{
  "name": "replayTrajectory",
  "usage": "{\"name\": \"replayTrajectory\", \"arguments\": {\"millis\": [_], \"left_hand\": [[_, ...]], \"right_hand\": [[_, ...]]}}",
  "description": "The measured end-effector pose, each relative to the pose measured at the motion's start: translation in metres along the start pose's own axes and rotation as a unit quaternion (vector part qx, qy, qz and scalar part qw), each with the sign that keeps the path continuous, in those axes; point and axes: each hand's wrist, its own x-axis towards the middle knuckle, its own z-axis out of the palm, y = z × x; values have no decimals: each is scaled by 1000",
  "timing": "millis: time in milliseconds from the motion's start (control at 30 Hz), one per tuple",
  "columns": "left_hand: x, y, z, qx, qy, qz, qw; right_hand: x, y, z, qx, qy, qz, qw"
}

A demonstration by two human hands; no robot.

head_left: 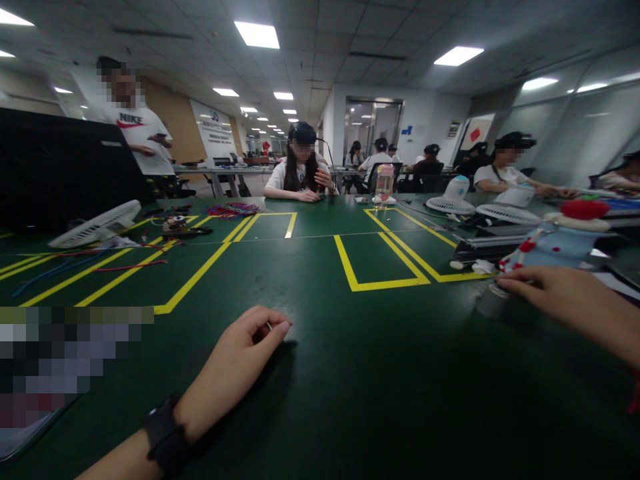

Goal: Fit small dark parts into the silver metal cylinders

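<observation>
Left hand (240,360) on the green table (350,373), fingers curled around a tiny metal part (269,327).
Right hand (575,307) lies flat on a grey cylinder (493,301), fingers extended; the pinched piece looks easily dropped.

Green table (320,373) with yellow tape lines (200,273), ceiling panel lights (257,35) — glass partitions (575,127)
</observation>
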Motion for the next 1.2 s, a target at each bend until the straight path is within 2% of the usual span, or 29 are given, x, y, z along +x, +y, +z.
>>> {"name": "replayTrajectory", "arguments": {"millis": [100, 200, 300, 400, 467, 533, 600, 700, 767, 867, 967, 1100, 1200], "left_hand": [[0, 2, 0, 2, 1, 4, 1000], [0, 4, 0, 4, 4, 8, 1000], [1, 5, 1, 3, 6, 12, 1000], [1, 4, 1, 5, 6, 18, 1000], [1, 4, 2, 10, 7, 20, 1000], [1, 4, 2, 15, 6, 20, 1000], [1, 5, 2, 17, 4, 20, 1000], [1, 5, 2, 19, 5, 23, 1000], [1, 4, 2, 25, 7, 27, 999], [-1, 5, 3, 36, 18, 50, 998], [-6, 14, 8, 29, 24, 91, 995], [-12, 42, 19, -8, -10, 137, 990], [-10, 62, 26, -26, -26, 137, 990]], "right_hand": [[0, 2, -1, 16, -51, 16, 998], [-1, 4, -2, 72, -70, 48, 994], [-3, 1, -2, 124, -80, 45, 988], [-9, -18, -3, 120, -49, 9, 991], [-18, -45, -5, 170, -20, -29, 985], [-33, -83, -7, 256, -8, -89, 963], [-52, -124, -8, 332, -16, -164, 929], [-79, -178, -10, 409, -53, -258, 874], [-90, -202, -10, 444, -81, -290, 844], [-96, -219, -4, 484, -106, -303, 814], [-97, -222, 8, 522, -114, -261, 804], [-98, -222, 21, 565, -142, -210, 785], [-98, -224, 21, 575, -151, -206, 777]]}}
